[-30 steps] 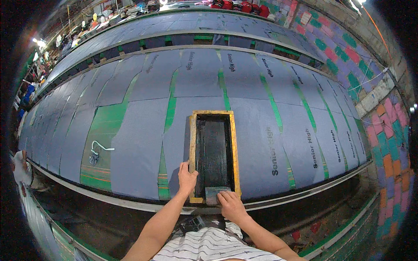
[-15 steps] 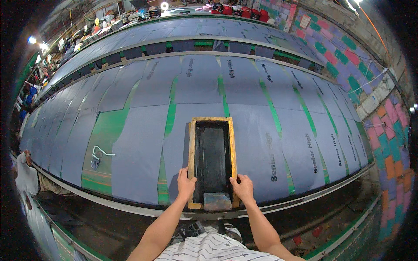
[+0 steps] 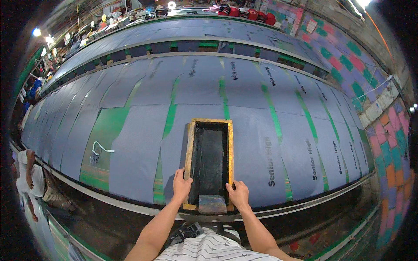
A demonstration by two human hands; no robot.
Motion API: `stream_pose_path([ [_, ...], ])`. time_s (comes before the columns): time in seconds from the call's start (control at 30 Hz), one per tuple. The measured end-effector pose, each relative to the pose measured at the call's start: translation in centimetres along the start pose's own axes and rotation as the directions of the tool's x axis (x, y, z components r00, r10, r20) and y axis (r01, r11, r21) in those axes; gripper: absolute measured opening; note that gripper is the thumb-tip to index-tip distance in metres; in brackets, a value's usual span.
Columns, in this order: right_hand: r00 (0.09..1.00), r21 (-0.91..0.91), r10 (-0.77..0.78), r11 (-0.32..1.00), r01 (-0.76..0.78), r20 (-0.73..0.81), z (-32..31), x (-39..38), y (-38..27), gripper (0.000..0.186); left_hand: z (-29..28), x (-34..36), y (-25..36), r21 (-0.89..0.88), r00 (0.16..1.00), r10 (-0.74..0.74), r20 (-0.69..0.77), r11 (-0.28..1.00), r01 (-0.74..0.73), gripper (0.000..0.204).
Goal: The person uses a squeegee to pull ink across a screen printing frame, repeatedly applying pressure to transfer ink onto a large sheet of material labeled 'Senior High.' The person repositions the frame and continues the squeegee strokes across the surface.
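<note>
In front of me is a screen-printing frame [image 3: 231,152], a long rectangle with yellow-edged wooden rails and a dark, ink-covered mesh [image 3: 210,152]. My left hand [image 3: 182,186] is closed round its left rail near the close end. On the opposite rail, my right hand [image 3: 238,194] grips with thumb and bent fingers. A squeegee [image 3: 212,204] with a flat, grey, stained face rests inside the close end, between my hands. Under and beside the frame lie grey-blue cut fabric panels [image 3: 139,152]; those to the right bear dark printed lettering.
The long green table [image 3: 98,174] shows between the panels. A white hooked object [image 3: 102,148] lies at left. Another panel-covered table [image 3: 183,29] runs behind. A person in white [image 3: 32,174] stands at far left. A painted block wall [image 3: 348,56] rises at right.
The printing frame and both my hands have shifted slightly left and nearer over the fabric. More of the person at far left shows. My view has turned a little.
</note>
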State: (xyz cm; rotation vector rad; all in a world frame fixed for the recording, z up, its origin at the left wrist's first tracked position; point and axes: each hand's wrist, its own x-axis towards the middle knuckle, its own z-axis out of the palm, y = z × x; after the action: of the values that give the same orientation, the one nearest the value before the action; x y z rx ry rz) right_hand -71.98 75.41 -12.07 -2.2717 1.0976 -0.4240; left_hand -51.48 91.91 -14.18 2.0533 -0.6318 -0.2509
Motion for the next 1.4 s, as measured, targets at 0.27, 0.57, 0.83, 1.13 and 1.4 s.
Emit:
stream_pose_path([
  [0.27, 0.993, 0.059, -0.101, 0.993, 0.105, -0.067, -0.1, -1.1, 0.2, 0.028, -0.4, -0.8, 0.4, -0.071, 0.996, 0.049, -0.07, 0.996, -0.054, 0.06],
  [0.57, 0.954, 0.039, -0.208, 0.974, 0.222, -0.218, -0.9, -1.6, -1.8, 0.023, -2.7, -0.5, 2.1, -0.157, 0.984, 0.138, -0.11, 0.976, -0.154, 0.06],
  [0.83, 0.959, 0.099, -0.205, 0.969, 0.227, -0.197, 1.8, -1.0, -8.6, 0.021, -8.8, 3.0, -1.2, -0.125, 0.99, 0.105, -0.096, 0.985, -0.117, 0.061],
  [1.13, 0.973, 0.05, -0.161, 0.984, 0.172, -0.163, 12.1, -2.0, -18.8, 0.024, -19.7, 7.0, -9.4, -0.162, 0.991, 0.088, -0.102, 0.981, -0.104, 0.059],
  [1.4, 0.979, 0.033, -0.133, 0.99, 0.139, -0.153, 18.8, -4.1, -23.8, 0.026, -26.0, 8.1, -14.8, -0.13, 0.998, 0.058, -0.017, 0.99, -0.06, 0.061],
])
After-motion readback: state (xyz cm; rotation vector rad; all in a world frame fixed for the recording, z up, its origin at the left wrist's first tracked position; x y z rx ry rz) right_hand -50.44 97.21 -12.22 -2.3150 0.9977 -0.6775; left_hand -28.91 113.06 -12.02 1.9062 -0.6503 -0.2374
